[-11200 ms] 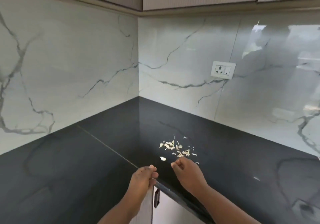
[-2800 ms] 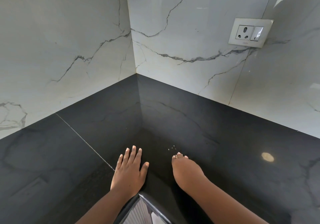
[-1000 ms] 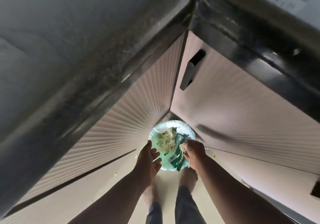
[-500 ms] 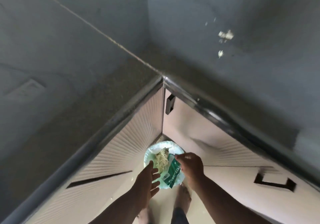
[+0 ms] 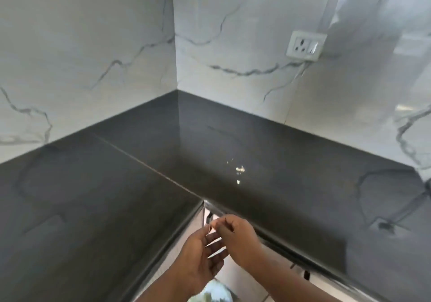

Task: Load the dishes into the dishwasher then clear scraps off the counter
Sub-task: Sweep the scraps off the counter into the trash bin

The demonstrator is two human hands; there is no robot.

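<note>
Bare hands: both are hovering in front of the counter's inner corner, below its edge and off the surface.
Left hand (image 5: 200, 252): palm is facing up, fingers straight and spread; a pale fleck is showing at its fingertips, too small to identify, and no grip on it is evident.
Right hand (image 5: 238, 238): fingers are curling inward with thumb and fingertips drawn together over the left hand's fingertips; whether anything is pinched between them cannot be told.
Scraps (image 5: 239, 169): a few pale crumbs are lying on the counter beyond the hands, to the right of the seam, well apart from both hands.
Counter (image 5: 116, 196): dark polished stone is wrapping an L-shaped corner; a thin pale seam (image 5: 149, 168) is running diagonally from the left wall side to the inner corner; the surface is reflecting the wall veining.
Cabinet fronts (image 5: 235, 276): pale panels are showing under the counter edge, with dark recessed handles (image 5: 209, 217) near the corner and further right.
Bin (image 5: 210, 293): a pale-lined round opening is partly showing on the floor between the forearms; its contents are blurred.
Walls (image 5: 93, 45): glossy white marble-look panels with grey veins are meeting at the corner.
Socket (image 5: 306, 45): a white outlet-and-switch plate is sitting on the right wall.
</note>
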